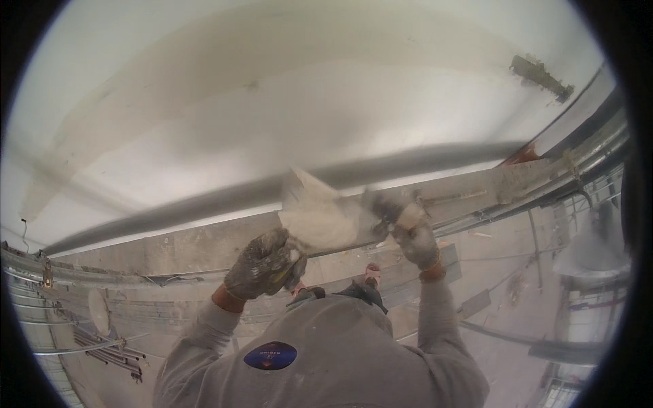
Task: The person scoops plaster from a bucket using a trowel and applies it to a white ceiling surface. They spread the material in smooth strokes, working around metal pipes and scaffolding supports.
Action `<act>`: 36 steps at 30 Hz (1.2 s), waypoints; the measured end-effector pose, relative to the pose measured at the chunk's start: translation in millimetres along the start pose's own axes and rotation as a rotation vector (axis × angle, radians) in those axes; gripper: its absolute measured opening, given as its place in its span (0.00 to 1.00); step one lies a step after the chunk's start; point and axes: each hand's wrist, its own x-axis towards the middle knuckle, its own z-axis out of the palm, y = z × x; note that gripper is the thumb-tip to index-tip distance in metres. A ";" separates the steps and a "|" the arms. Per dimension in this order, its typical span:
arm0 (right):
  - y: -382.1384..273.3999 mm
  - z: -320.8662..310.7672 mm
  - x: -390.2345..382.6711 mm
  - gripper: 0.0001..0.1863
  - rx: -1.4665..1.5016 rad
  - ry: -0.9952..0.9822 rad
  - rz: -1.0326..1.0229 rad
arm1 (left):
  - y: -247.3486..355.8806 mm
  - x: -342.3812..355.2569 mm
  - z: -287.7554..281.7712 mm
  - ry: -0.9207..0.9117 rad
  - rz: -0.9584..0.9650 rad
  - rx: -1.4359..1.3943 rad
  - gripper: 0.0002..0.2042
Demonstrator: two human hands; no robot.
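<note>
My left hand (264,266), in a dirty grey work glove, is closed around the handle of a broad plastering blade (318,216). Its wide face looks coated in pale plaster, and one corner points up toward the wall. On the other side, my right hand (416,239), gloved too, grips a scraper (382,209) with a dark handle. Motion smears the scraper, and its grey blade meets or overlaps the plastered face; contact cannot be made out. Ahead rises a white wall (272,129) with a wide beige plaster band (204,64) curving across it.
A dusty ledge (177,255) runs along the wall's foot, with metal pipes (476,219) beside it. A rough grey patch (541,76) marks the wall at upper right. My feet stand on planks below. Scaffold tubes (88,351) lie left; a pale conical shape (595,245) is right.
</note>
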 end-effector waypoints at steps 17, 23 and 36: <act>-53.2 -197.2 -38.6 0.14 1.262 0.327 0.518 | -87.9 196.5 258.5 0.245 0.732 0.869 0.24; -34.9 -237.5 -54.0 0.16 0.552 0.398 0.143 | -121.7 231.1 253.5 0.133 0.664 1.138 0.29; -33.2 -356.3 52.7 0.18 0.588 0.544 -0.172 | -144.8 248.3 300.0 0.107 -0.166 -0.317 0.09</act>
